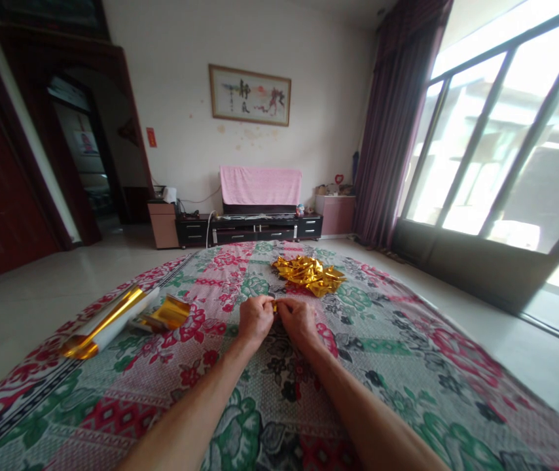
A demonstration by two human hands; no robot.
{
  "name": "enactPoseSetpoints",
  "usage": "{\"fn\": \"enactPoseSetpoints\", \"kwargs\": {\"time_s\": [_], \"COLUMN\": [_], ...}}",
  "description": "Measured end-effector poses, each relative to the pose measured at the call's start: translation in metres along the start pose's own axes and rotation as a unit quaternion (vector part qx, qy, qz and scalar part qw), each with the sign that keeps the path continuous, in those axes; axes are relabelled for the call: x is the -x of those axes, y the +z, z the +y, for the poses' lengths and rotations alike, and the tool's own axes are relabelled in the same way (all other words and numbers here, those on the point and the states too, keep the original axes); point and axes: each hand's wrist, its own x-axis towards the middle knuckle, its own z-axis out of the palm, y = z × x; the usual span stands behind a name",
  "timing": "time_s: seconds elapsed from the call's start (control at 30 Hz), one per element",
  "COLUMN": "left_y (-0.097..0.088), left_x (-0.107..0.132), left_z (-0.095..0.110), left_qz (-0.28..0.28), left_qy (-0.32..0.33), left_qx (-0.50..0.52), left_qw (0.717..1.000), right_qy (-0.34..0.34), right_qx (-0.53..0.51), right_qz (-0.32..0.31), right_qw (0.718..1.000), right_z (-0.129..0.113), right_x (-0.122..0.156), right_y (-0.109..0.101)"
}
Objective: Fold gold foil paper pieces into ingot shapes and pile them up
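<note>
Both hands meet over the middle of the bed-like surface, knuckles up and fingers curled. My left hand (256, 316) pinches one side of a small bit of gold foil (275, 305). From the other side, my right hand (298, 319) grips the same bit. Most of what lies between the fingers is hidden. Just beyond the hands rests a crumpled pile of gold foil pieces (311, 273). Off to the left lie a roll of gold foil with a pale side (107, 324) and a smaller curled gold sheet (169, 314) with a dark item at its edge.
A flowered cloth (240, 425) in red, green and grey covers the surface. Past its far edge stand a low black cabinet (254, 232) and a pink cloth (260, 185) draped over something. Large windows (495, 144) and a purple curtain (382, 131) are at right.
</note>
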Motion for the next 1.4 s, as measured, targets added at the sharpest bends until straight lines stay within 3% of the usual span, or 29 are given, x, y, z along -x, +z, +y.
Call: {"fn": "enactPoseSetpoints", "kwargs": {"time_s": [0.97,1.4], "left_y": [-0.0025,-0.0055], "left_x": [-0.0027,-0.0009], "left_z": [-0.0022,0.0046], "left_qz": [-0.052,-0.049], "left_qy": [-0.005,-0.010], "left_qx": [0.013,-0.030], "left_qw": [0.999,0.998], "right_qy": [-0.025,-0.018], "right_qx": [0.002,0.009], "right_qz": [0.007,-0.002], "right_qw": [1.000,1.000], "right_z": [-0.0006,0.0010], "right_x": [0.0009,0.0011], "right_y": [-0.0016,-0.0012]}}
